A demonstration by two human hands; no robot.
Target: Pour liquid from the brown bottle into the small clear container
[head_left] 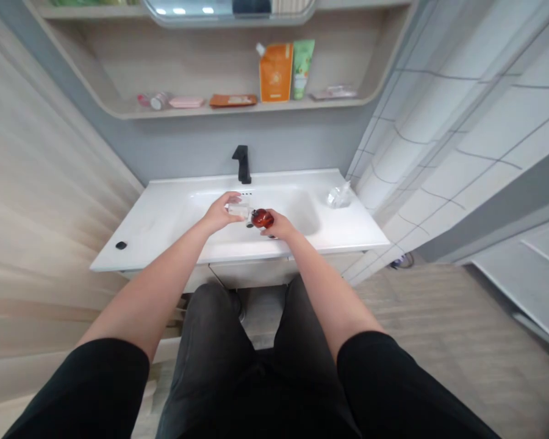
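Note:
Over the white sink basin (297, 204), my left hand (220, 212) is closed around a small clear bottle (238, 210) that lies tilted on its side. My right hand (277, 224) grips a reddish-brown see-through bottle (261, 218), its neck end pointing left. The two bottles almost meet, mouth towards mouth; whether they touch I cannot tell. Behind them stands a black faucet (243, 164). A small black cap (121, 245) lies on the counter at the left.
A clear pump bottle (338, 196) is at the counter's right side. On the shelf (192, 111) above are an orange pouch (276, 72), a green tube (302, 68), an orange flat packet (233, 100) and a pink bar (186, 102). A curtain (36, 183) hangs at the left.

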